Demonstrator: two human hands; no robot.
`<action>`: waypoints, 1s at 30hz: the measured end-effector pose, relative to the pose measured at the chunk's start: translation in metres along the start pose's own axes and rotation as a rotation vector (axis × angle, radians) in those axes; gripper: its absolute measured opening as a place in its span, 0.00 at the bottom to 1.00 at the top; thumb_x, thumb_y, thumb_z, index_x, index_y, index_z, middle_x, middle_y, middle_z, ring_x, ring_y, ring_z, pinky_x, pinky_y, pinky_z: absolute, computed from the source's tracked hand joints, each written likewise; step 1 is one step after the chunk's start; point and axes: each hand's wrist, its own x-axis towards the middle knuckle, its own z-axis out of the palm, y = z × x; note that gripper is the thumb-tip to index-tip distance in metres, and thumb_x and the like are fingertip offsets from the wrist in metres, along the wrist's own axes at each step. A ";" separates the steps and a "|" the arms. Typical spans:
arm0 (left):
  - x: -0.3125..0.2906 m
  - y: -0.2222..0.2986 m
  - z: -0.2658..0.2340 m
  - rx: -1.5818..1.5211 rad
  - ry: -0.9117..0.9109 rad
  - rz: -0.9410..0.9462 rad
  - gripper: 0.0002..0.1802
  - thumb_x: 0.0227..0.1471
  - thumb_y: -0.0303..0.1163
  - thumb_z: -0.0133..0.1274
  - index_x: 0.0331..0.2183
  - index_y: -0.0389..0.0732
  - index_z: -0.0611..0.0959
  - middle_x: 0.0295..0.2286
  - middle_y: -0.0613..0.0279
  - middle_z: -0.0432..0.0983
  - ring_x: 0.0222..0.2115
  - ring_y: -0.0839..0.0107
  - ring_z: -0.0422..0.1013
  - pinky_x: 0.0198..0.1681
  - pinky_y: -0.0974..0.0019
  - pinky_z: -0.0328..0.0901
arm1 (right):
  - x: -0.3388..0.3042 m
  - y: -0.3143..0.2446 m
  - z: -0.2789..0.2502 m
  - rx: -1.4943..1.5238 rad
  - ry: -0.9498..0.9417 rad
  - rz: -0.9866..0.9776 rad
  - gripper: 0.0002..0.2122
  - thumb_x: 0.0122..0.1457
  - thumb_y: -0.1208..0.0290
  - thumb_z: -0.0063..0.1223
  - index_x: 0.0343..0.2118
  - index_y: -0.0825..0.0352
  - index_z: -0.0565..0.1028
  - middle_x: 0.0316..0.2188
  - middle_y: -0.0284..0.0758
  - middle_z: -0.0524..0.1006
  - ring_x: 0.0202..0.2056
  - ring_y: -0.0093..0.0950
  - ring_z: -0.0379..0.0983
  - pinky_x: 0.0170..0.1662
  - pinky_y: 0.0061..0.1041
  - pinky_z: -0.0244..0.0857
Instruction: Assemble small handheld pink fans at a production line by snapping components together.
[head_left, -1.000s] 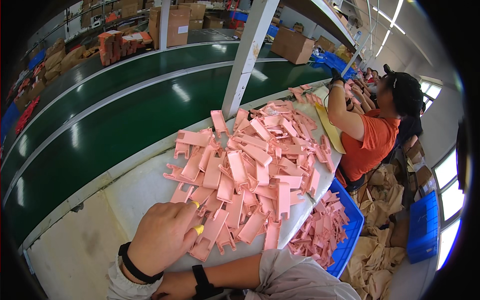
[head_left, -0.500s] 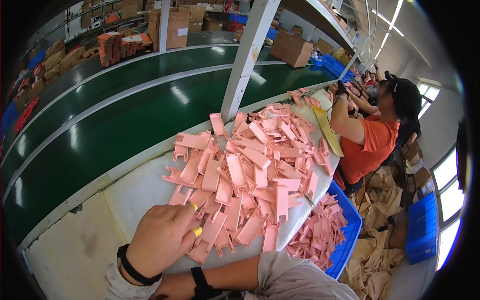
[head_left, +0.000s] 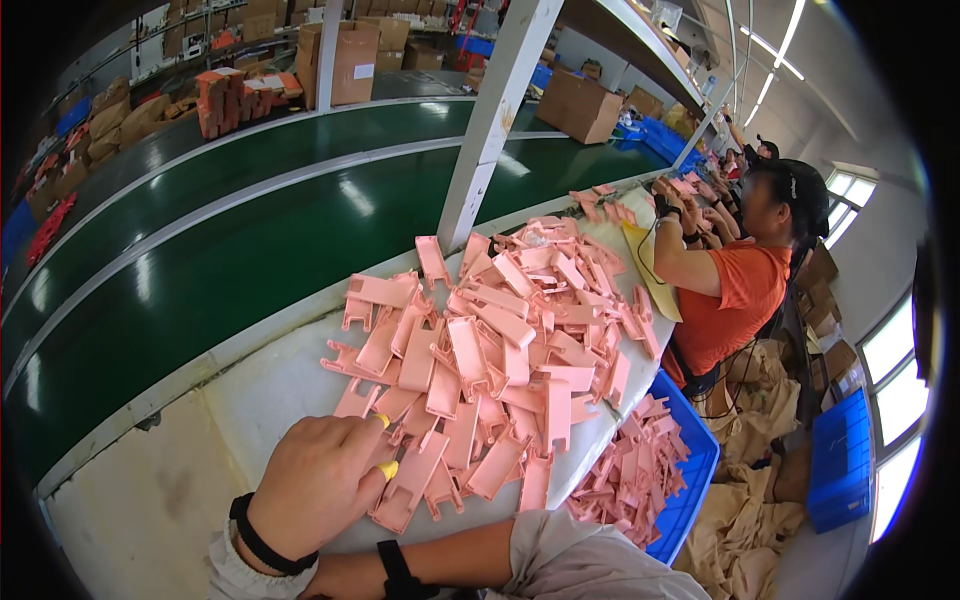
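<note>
My left hand (head_left: 320,465) hovers or rests at the near left edge of a heap of pink plastic channel-shaped parts (head_left: 465,345). Yellow covers sit on its thumb and one fingertip, which are apart with no part gripped between them. Closest to the thumb lies one long pink part (head_left: 412,482); whether they touch I cannot tell. My right forearm crosses the lower edge from the right, a black strap at its wrist. Behind the left wrist and sleeve, my right hand (head_left: 335,577) shows only in small part, its fingers hidden.
A blue bin (head_left: 700,455) of smaller-looking pink parts stands right of the table. Beyond the table runs a green conveyor (head_left: 290,215), with a white post (head_left: 490,130) at its edge. At the right, a person in orange (head_left: 735,300) works beside a yellow sheet (head_left: 650,270).
The view has shifted slightly. The person in orange has raised their hands a little and changed posture. My left hand keeps nearly the same place and pose beside the pink parts.
</note>
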 end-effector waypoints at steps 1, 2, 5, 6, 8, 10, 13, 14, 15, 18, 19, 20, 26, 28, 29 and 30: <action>0.000 0.000 0.000 0.000 0.000 0.000 0.21 0.37 0.27 0.54 0.38 0.34 0.73 0.33 0.52 0.74 0.32 0.56 0.70 0.37 0.60 0.64 | 0.000 -0.001 -0.001 -0.002 0.000 0.001 0.09 0.47 0.69 0.52 0.30 0.66 0.75 0.27 0.38 0.76 0.30 0.31 0.72 0.35 0.28 0.65; 0.000 0.000 0.000 0.000 0.002 0.001 0.21 0.37 0.27 0.54 0.38 0.34 0.73 0.33 0.52 0.74 0.32 0.56 0.70 0.37 0.60 0.64 | 0.000 -0.004 -0.003 0.006 -0.014 0.026 0.09 0.47 0.68 0.52 0.30 0.66 0.75 0.27 0.38 0.76 0.30 0.31 0.72 0.35 0.29 0.65; 0.000 0.000 -0.001 -0.002 0.009 -0.001 0.21 0.36 0.26 0.54 0.38 0.34 0.73 0.33 0.52 0.74 0.32 0.56 0.70 0.37 0.60 0.64 | 0.000 -0.002 -0.001 0.017 -0.029 0.055 0.09 0.47 0.68 0.53 0.30 0.65 0.75 0.27 0.38 0.76 0.30 0.32 0.72 0.35 0.29 0.65; 0.000 0.000 -0.001 -0.001 0.001 -0.004 0.20 0.37 0.27 0.54 0.38 0.34 0.73 0.33 0.52 0.74 0.32 0.56 0.70 0.37 0.60 0.64 | 0.000 0.000 0.001 0.020 -0.026 0.063 0.09 0.47 0.67 0.53 0.30 0.65 0.75 0.27 0.38 0.76 0.30 0.32 0.72 0.35 0.29 0.65; 0.000 0.000 -0.001 0.000 -0.005 -0.006 0.20 0.37 0.27 0.54 0.38 0.34 0.73 0.33 0.52 0.74 0.32 0.56 0.70 0.37 0.60 0.63 | 0.000 -0.001 0.000 0.005 -0.019 0.052 0.09 0.47 0.67 0.52 0.30 0.65 0.75 0.27 0.38 0.76 0.30 0.32 0.72 0.35 0.30 0.65; -0.001 -0.001 -0.001 -0.001 0.013 0.004 0.20 0.39 0.28 0.55 0.38 0.34 0.73 0.32 0.52 0.74 0.32 0.56 0.70 0.37 0.60 0.63 | 0.000 0.001 0.001 -0.011 -0.012 0.040 0.09 0.47 0.67 0.52 0.30 0.66 0.75 0.26 0.38 0.76 0.30 0.32 0.72 0.35 0.30 0.65; 0.000 -0.001 -0.001 -0.002 -0.007 -0.001 0.20 0.40 0.30 0.55 0.38 0.34 0.73 0.32 0.52 0.74 0.32 0.56 0.70 0.37 0.60 0.63 | 0.000 0.011 0.007 0.019 0.051 -0.065 0.09 0.47 0.67 0.51 0.30 0.66 0.75 0.26 0.39 0.76 0.29 0.33 0.72 0.34 0.30 0.65; 0.000 -0.001 -0.001 -0.001 -0.005 -0.001 0.20 0.40 0.30 0.55 0.38 0.34 0.73 0.32 0.52 0.74 0.32 0.56 0.70 0.37 0.60 0.63 | 0.002 0.016 0.011 0.045 0.042 -0.037 0.09 0.47 0.67 0.51 0.30 0.66 0.75 0.26 0.39 0.76 0.29 0.33 0.72 0.34 0.30 0.65; -0.001 -0.001 -0.001 0.000 0.005 0.002 0.20 0.40 0.30 0.55 0.38 0.34 0.73 0.32 0.52 0.74 0.32 0.56 0.70 0.37 0.60 0.63 | 0.003 0.021 0.013 0.072 0.032 -0.009 0.09 0.47 0.67 0.51 0.30 0.66 0.75 0.26 0.39 0.76 0.29 0.33 0.72 0.34 0.30 0.65; -0.001 -0.001 -0.001 0.002 0.017 0.008 0.20 0.40 0.30 0.55 0.38 0.35 0.73 0.32 0.52 0.74 0.31 0.56 0.70 0.37 0.60 0.63 | 0.007 0.037 0.024 0.151 0.003 0.075 0.09 0.47 0.67 0.51 0.29 0.66 0.75 0.26 0.39 0.76 0.29 0.33 0.72 0.34 0.30 0.65; -0.001 -0.002 -0.001 0.001 0.016 0.010 0.20 0.40 0.30 0.55 0.38 0.35 0.73 0.32 0.53 0.74 0.31 0.56 0.70 0.37 0.60 0.63 | 0.009 0.043 0.027 0.176 -0.006 0.103 0.09 0.47 0.67 0.51 0.29 0.66 0.75 0.26 0.39 0.76 0.29 0.33 0.72 0.34 0.30 0.65; -0.001 -0.002 -0.001 0.002 0.019 0.011 0.20 0.40 0.30 0.55 0.38 0.35 0.73 0.32 0.53 0.74 0.31 0.56 0.70 0.37 0.60 0.63 | 0.010 0.048 0.029 0.202 -0.016 0.132 0.09 0.47 0.67 0.51 0.29 0.66 0.75 0.26 0.39 0.76 0.29 0.33 0.72 0.34 0.30 0.65; 0.001 0.001 -0.001 -0.016 0.113 0.070 0.16 0.37 0.26 0.52 0.33 0.34 0.71 0.24 0.58 0.72 0.27 0.59 0.69 0.31 0.60 0.62 | 0.014 0.077 0.045 0.352 -0.072 0.304 0.09 0.47 0.67 0.51 0.29 0.66 0.75 0.25 0.39 0.76 0.28 0.33 0.72 0.33 0.30 0.64; 0.001 0.001 -0.001 -0.030 0.129 0.068 0.15 0.37 0.26 0.51 0.33 0.34 0.71 0.24 0.58 0.72 0.27 0.59 0.69 0.31 0.60 0.62 | 0.013 0.066 0.038 0.377 -0.086 0.334 0.09 0.47 0.67 0.51 0.29 0.66 0.75 0.25 0.39 0.76 0.28 0.33 0.72 0.33 0.30 0.64; 0.000 0.000 -0.002 -0.029 0.132 0.067 0.15 0.37 0.26 0.51 0.33 0.34 0.71 0.24 0.58 0.72 0.27 0.59 0.69 0.31 0.60 0.62 | 0.009 0.059 0.034 0.230 -0.059 0.169 0.09 0.47 0.67 0.51 0.29 0.67 0.74 0.25 0.40 0.75 0.28 0.33 0.72 0.33 0.31 0.64; -0.003 -0.001 -0.003 -0.016 0.079 0.032 0.17 0.39 0.28 0.53 0.35 0.35 0.72 0.28 0.56 0.73 0.29 0.58 0.70 0.34 0.60 0.63 | 0.007 0.043 0.024 0.083 -0.035 0.003 0.09 0.47 0.68 0.51 0.29 0.67 0.74 0.25 0.40 0.75 0.27 0.34 0.72 0.33 0.31 0.64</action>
